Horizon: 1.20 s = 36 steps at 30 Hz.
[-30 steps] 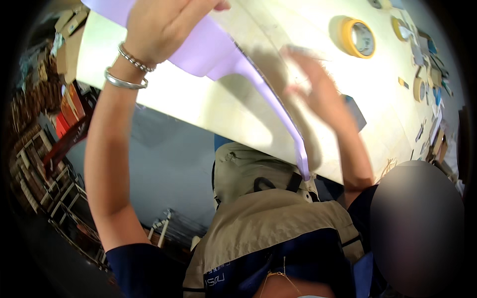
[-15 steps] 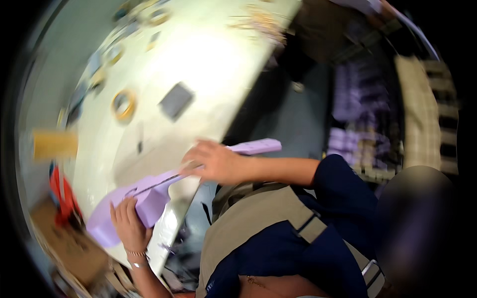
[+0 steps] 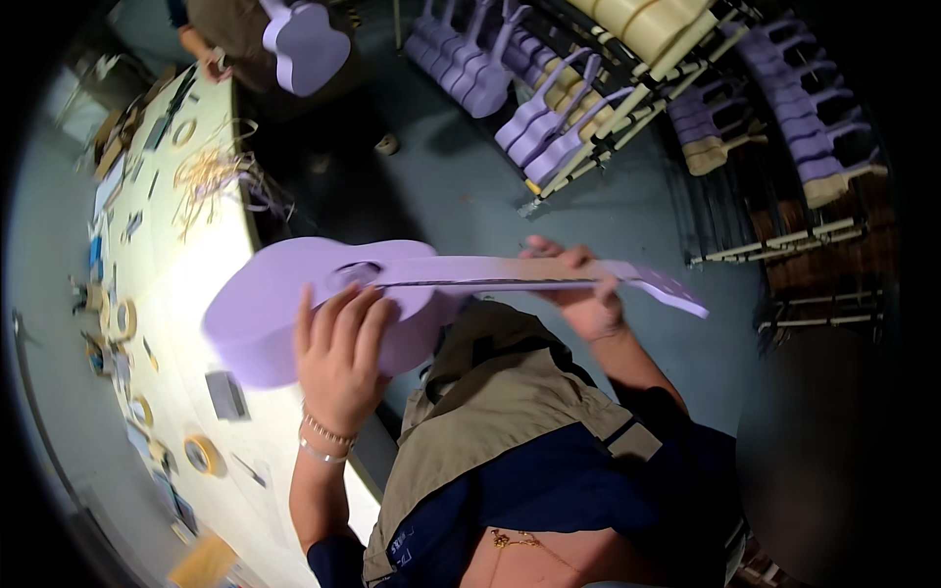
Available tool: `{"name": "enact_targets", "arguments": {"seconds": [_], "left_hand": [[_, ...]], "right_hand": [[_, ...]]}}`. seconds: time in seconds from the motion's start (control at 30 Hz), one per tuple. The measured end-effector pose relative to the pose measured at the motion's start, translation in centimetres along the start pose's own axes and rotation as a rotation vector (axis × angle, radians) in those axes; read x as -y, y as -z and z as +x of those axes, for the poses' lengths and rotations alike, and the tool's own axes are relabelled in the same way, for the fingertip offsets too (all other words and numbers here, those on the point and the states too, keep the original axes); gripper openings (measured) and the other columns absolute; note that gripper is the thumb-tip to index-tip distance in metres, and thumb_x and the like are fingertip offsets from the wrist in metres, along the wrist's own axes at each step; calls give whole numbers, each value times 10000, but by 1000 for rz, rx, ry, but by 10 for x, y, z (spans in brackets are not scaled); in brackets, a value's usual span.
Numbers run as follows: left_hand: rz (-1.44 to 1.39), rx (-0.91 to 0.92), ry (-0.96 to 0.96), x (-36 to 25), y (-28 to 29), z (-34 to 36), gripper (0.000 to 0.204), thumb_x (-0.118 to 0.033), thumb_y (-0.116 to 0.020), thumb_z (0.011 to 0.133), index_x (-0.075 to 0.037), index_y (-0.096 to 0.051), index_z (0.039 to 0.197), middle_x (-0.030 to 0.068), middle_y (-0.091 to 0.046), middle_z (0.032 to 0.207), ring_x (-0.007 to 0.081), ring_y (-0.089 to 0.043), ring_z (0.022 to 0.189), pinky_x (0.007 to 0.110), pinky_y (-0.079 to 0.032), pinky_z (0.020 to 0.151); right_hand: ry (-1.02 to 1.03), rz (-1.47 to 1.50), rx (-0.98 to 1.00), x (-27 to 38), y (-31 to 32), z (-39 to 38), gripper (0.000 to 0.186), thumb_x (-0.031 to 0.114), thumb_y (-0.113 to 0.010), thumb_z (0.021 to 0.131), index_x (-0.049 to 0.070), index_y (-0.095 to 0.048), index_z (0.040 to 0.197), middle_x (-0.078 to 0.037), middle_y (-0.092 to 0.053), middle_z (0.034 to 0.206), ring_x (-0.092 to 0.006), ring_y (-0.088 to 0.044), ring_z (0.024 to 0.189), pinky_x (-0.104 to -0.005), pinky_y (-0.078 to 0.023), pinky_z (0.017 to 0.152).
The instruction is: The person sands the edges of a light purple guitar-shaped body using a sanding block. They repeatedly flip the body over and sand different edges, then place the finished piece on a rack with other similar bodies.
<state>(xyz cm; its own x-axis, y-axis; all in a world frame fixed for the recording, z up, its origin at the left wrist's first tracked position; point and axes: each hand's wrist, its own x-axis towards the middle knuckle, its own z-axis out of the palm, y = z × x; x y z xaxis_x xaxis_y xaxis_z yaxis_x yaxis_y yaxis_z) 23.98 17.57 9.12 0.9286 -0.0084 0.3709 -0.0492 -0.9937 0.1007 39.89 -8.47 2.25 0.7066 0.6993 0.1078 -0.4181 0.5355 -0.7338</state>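
Note:
I hold a lilac-painted ukulele [image 3: 284, 294] level in front of my chest, body to the left, neck to the right. My left hand [image 3: 338, 358], with bracelets at the wrist, grips the body's lower edge beside the sound hole. My right hand [image 3: 578, 284] is wrapped around the neck near the headstock. The instrument hangs over the edge of a pale worktable [image 3: 196, 333] on my left.
Rolls of tape [image 3: 201, 454], a small grey block [image 3: 225, 395] and a heap of straw-coloured strips [image 3: 211, 176] lie on the table. Racks of lilac ukuleles [image 3: 549, 127] stand across the dark floor. Another person at the table's far end holds a lilac ukulele [image 3: 309, 44].
The view has swung from the table toward the floor and racks. The ukulele has come off the table edge and now sits level in both hands, right hand further out on the neck.

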Motion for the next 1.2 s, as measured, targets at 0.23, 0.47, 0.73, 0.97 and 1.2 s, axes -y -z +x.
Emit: {"name": "enact_targets", "arguments": {"seconds": [0.23, 0.47, 0.73, 0.97, 1.2], "left_hand": [[-502, 245, -154, 39, -127, 151, 842, -152, -841, 464, -92, -460, 1213, 69, -517, 1136, 279, -482, 1092, 528, -217, 1085], [-440, 205, 243, 74, -280, 258, 1026, -205, -856, 505, -177, -333, 1388, 152, -279, 1430, 368, -308, 1289, 580, -227, 1049], [-447, 539, 829, 67, -410, 132, 682, -326, -752, 705, -68, -456, 1263, 234, -439, 1257, 430, -408, 1141, 485, -340, 972], [-453, 811, 1353, 43, -403, 84, 601, -348, -739, 703, -79, -519, 1193, 198, -532, 1135, 387, -475, 1081, 457, -379, 939], [-437, 731, 1359, 60, -405, 96, 467, -279, -715, 727, -73, -573, 1122, 187, -576, 1038, 374, -519, 1011, 439, -415, 895]], "right_hand": [[131, -833, 1, 94, 71, 47, 194, 137, -635, 798, 11, -653, 944, -180, -627, 1093, -276, -600, 1041, -382, -471, 903], [-55, -522, -907, -10, 231, 237, 153, 135, -594, 866, 28, -574, 973, -40, -605, 1016, -126, -577, 813, -265, -479, 736], [-88, -1025, -983, -80, 478, 459, 158, 167, -661, 772, 62, -593, 869, -104, -617, 791, -263, -595, 777, -357, -462, 749], [-21, -1040, -1286, -56, 644, 572, 300, 202, -679, 701, 6, -586, 907, -173, -652, 857, -321, -641, 820, -393, -494, 717], [-137, -779, -1451, -36, 663, 594, 385, 168, -697, 693, 2, -575, 1018, -160, -650, 962, -312, -639, 838, -430, -539, 696]]}}
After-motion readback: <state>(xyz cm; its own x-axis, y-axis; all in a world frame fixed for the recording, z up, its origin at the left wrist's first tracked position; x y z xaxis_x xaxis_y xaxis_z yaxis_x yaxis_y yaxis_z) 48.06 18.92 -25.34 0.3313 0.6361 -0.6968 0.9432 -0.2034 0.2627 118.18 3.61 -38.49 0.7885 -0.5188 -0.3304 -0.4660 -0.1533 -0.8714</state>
